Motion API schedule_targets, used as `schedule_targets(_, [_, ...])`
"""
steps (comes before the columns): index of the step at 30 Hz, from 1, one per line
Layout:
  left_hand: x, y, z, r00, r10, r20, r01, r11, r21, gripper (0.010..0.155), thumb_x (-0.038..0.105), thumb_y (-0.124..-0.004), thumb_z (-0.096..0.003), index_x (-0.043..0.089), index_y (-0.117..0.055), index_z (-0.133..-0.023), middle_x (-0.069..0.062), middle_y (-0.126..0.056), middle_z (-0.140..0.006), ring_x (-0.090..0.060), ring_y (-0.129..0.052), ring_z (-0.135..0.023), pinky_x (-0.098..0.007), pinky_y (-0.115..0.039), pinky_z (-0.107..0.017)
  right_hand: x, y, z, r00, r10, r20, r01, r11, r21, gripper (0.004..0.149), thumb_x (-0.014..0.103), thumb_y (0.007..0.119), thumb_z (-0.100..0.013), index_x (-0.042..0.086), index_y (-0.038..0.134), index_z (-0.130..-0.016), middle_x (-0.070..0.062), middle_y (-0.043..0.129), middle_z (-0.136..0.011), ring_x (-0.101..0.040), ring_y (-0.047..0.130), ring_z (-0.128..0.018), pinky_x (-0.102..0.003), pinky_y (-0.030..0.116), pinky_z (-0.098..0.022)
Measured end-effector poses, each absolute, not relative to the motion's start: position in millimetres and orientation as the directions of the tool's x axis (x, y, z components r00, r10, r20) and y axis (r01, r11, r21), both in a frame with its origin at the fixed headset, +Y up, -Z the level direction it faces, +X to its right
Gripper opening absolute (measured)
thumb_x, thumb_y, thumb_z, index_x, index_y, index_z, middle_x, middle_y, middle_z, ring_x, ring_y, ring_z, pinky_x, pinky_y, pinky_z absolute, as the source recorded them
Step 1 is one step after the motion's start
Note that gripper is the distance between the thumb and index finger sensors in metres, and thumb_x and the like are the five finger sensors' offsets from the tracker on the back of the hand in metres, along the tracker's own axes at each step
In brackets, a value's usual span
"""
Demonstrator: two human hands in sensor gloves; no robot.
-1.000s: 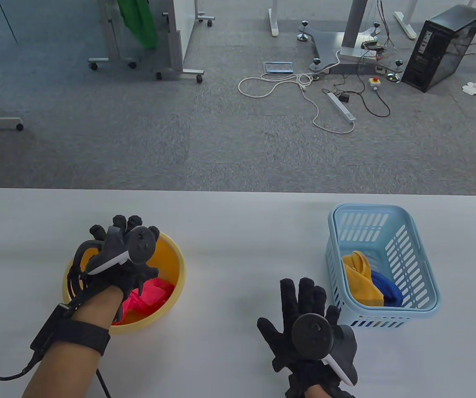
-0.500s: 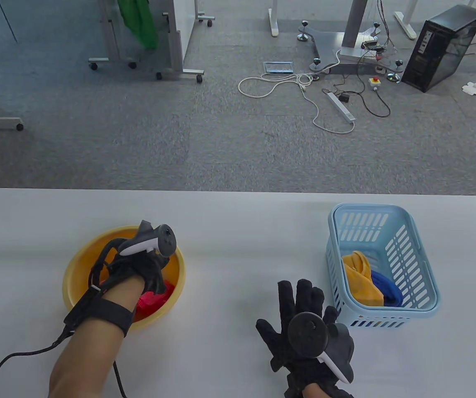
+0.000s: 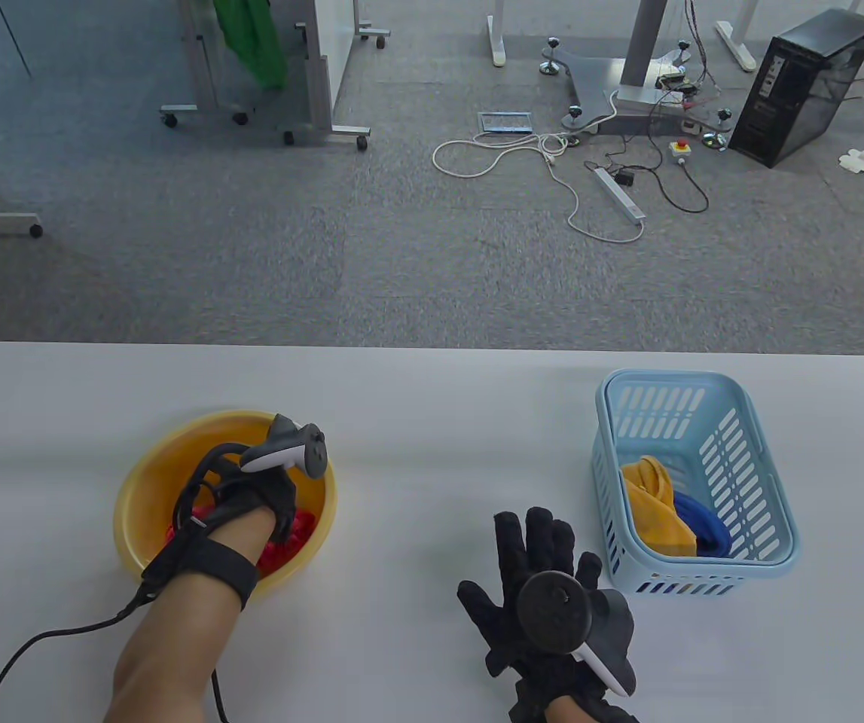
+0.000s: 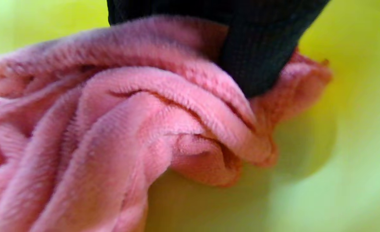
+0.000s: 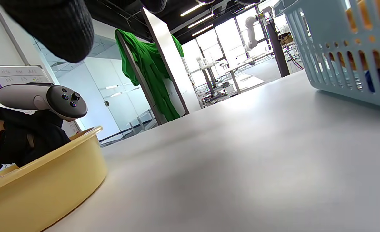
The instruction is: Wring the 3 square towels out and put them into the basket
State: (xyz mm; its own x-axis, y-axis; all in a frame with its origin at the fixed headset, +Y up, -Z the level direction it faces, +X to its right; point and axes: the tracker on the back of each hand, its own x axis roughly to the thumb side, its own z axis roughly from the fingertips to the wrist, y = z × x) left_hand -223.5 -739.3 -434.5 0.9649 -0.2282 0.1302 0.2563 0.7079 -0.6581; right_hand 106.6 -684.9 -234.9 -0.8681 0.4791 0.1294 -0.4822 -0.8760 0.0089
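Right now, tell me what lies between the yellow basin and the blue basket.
In the table view, only the open right hand, flat on the table, between yellow basin and blue basket.

- A robotics lab or research workspace, set up in an office-like hall.
- Grey carpet tiles (image 3: 251, 248) cover the floor beyond the white counter (image 3: 432, 392).
- A black computer tower (image 3: 804, 86) stands on the floor, with loose cables, a white power strip (image 3: 618, 194) and a red emergency-stop button (image 3: 679, 148) near a metal stand base (image 3: 605, 79).
- Wheeled partition frames (image 3: 326, 75) stand by; one carries a green cloth (image 3: 254, 38).
- The right wrist view shows glass walls, ceiling strip lights (image 5: 193, 9), a whiteboard (image 5: 12, 80) and a white robot arm (image 5: 252, 27) far back.
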Motion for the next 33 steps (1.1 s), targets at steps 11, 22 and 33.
schedule_targets(11, [-247, -712, -431, 0.997, -0.068, 0.030, 0.072, 0.802, -0.593, 0.047, 0.037, -0.084, -0.0544, 0.022, -0.087, -0.098, -0.009, -0.088, -0.103, -0.041, -0.072, -0.104, -0.077, -0.040, -0.069, 105, -684, -233, -0.851, 0.500, 0.164, -0.509, -0.861, -0.016, 0.090, 0.057, 0.082, -0.054, 0.017, 0.032, -0.117, -0.026, 0.024, -0.119, -0.058, 0.027, -0.106, -0.082, 0.017, -0.067])
schedule_targets(22, [-265, -687, -422, 0.993, 0.113, -0.032, -0.113, 0.841, -0.529, 0.047, 0.032, -0.082, -0.0541, 0.021, -0.085, -0.100, -0.012, -0.092, -0.098, -0.043, -0.089, -0.091, -0.071, -0.060, -0.065, 105, -682, -232, -0.846, 0.505, 0.172, -0.514, -0.858, -0.011, 0.087, 0.057, 0.082, -0.054, 0.016, 0.038, -0.117, -0.026, 0.031, -0.119, -0.059, 0.035, -0.106, -0.082, 0.018, -0.067])
schedule_targets(33, [-276, -665, -410, 0.975, 0.219, -0.027, -0.212, 0.895, -0.393, 0.043, 0.034, -0.081, -0.0527, 0.019, -0.083, -0.093, -0.014, -0.103, -0.078, -0.043, -0.103, -0.069, -0.067, -0.069, -0.060, 104, -681, -231, -0.840, 0.510, 0.183, -0.519, -0.855, 0.004, 0.086, 0.057, 0.082, -0.054, 0.015, 0.040, -0.117, -0.027, 0.035, -0.119, -0.059, 0.037, -0.106, -0.082, 0.019, -0.066])
